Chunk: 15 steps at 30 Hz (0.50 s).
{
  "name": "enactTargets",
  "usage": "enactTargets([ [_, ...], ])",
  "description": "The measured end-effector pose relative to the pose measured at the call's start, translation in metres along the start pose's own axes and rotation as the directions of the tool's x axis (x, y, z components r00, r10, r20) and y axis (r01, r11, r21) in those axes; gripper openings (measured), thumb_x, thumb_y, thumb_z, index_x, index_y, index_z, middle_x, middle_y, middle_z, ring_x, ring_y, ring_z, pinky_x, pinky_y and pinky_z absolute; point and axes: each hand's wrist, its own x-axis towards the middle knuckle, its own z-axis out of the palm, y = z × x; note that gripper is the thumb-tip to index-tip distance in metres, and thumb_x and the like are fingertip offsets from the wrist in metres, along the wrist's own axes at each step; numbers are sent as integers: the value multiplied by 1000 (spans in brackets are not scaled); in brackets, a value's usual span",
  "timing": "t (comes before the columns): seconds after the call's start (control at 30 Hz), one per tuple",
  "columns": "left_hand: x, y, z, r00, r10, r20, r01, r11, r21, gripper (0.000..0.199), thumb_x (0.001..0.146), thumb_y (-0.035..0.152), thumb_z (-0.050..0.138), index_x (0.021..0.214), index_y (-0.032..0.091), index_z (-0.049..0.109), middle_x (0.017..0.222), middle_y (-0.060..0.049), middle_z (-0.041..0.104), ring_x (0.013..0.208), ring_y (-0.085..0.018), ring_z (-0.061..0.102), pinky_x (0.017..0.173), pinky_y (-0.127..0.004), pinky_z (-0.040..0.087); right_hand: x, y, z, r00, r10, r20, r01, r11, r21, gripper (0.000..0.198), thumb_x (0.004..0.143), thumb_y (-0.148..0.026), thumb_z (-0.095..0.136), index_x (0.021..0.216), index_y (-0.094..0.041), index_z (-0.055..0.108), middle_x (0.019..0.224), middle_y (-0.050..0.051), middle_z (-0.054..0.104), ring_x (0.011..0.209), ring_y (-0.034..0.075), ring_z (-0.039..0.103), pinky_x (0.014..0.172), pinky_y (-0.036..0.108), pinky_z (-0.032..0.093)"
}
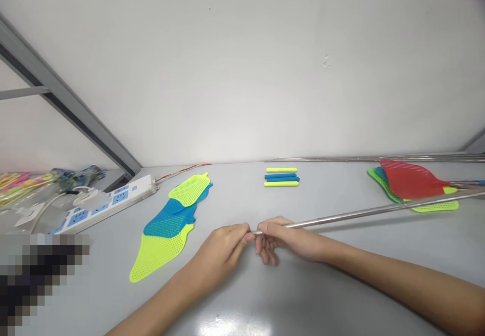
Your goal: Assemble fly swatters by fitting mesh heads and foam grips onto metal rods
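A long, thin metal rod [341, 218] slants from the middle of the table up to the right edge in the head view. My right hand [284, 237] is closed around it close to its left end, thumb and forefinger gripping and the other fingers curled below. The fingertips of my left hand [229, 245] pinch that same end, hiding the tip. Left of my hands lies a loose row of flat, perforated fly swatter heads: a yellow-green one [157, 255] nearest, a blue one [166, 220] overlapping it, and another yellow-green one [189, 188] over more blue behind.
Several yellow and blue plastic handles [281, 183] lie side by side near the wall. Thin metal rods [341, 159] line its base. At right are stacked swatters, a red one [411, 179] on top. A power strip [113, 199] and plastic bags [22, 189] occupy the left.
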Motion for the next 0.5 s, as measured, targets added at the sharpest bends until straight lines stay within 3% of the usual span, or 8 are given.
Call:
enactTargets([
  [0.17, 0, 2, -2, 999, -29, -30, 29, 999, -13, 30, 86, 31, 22, 65, 19, 40, 60, 3, 44, 57, -11, 42, 56, -22, 33, 1, 1, 0, 999, 2, -54, 0, 999, 38, 36, 82, -32, 31, 70, -8, 55, 56, 5, 53, 49, 9, 47, 54, 25, 37],
  [0.33, 0, 4, -6, 985, -87, -149, 72, 992, -103, 25, 86, 31, 22, 75, 20, 42, 68, 2, 47, 64, -12, 44, 60, -25, 34, 1, 1, 2, 989, -53, -137, 56, 998, 22, 35, 82, -36, 34, 71, -9, 54, 55, 3, 52, 47, 8, 46, 52, 24, 36],
  [0.5, 2, 3, -6, 958, -153, -244, 126, 984, -122, 27, 86, 31, 21, 71, 20, 39, 64, 3, 44, 59, -12, 42, 57, -24, 33, 3, 4, 1, 986, -59, -159, 66, 997, 40, 33, 81, -35, 36, 70, -10, 55, 54, 2, 52, 46, 8, 46, 50, 23, 35],
])
